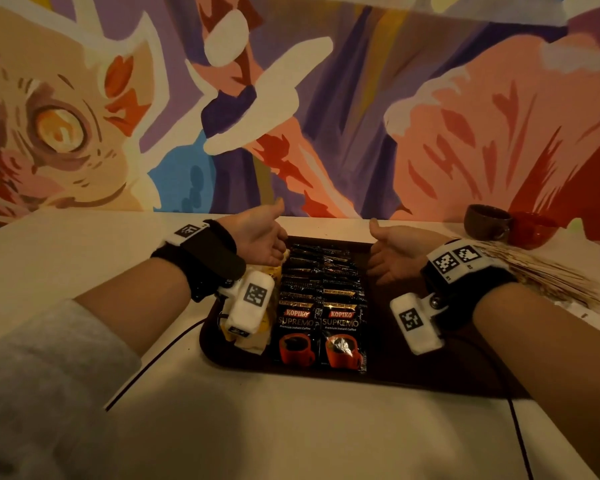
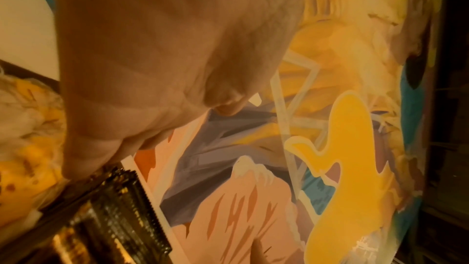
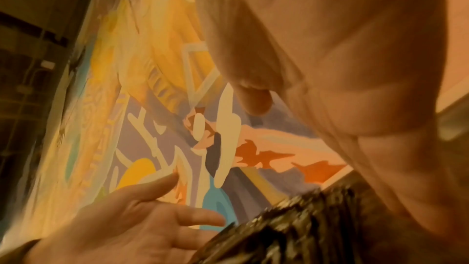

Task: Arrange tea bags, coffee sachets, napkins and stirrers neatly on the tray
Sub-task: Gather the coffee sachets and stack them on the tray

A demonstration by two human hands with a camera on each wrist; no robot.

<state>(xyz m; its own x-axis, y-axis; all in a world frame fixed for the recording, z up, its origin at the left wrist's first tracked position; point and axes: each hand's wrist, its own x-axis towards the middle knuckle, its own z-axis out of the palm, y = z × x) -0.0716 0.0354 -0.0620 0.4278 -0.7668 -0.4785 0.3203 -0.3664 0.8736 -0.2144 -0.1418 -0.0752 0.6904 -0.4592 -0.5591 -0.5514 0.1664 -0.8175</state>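
- Bracketing the two columns of Kopiko coffee sachets point(image 1: 321, 299) on the dark tray point(image 1: 413, 372), my palms face each other across them.
- My left hand point(image 1: 260, 242) is flat-fingered at the columns' left edge, holding nothing; the left wrist view shows its fingertips point(image 2: 83, 166) touching the sachet edges.
- My right hand point(image 1: 394, 252) stands likewise open and empty at the right edge.
- The columns' long axis runs away from me, parallel to both palms; both hands are equally near.
- Yellow tea bags point(image 1: 269, 322) lie just left of the sachets.
- Wooden stirrers point(image 1: 548, 275) lie off-tray, nearer my right hand.
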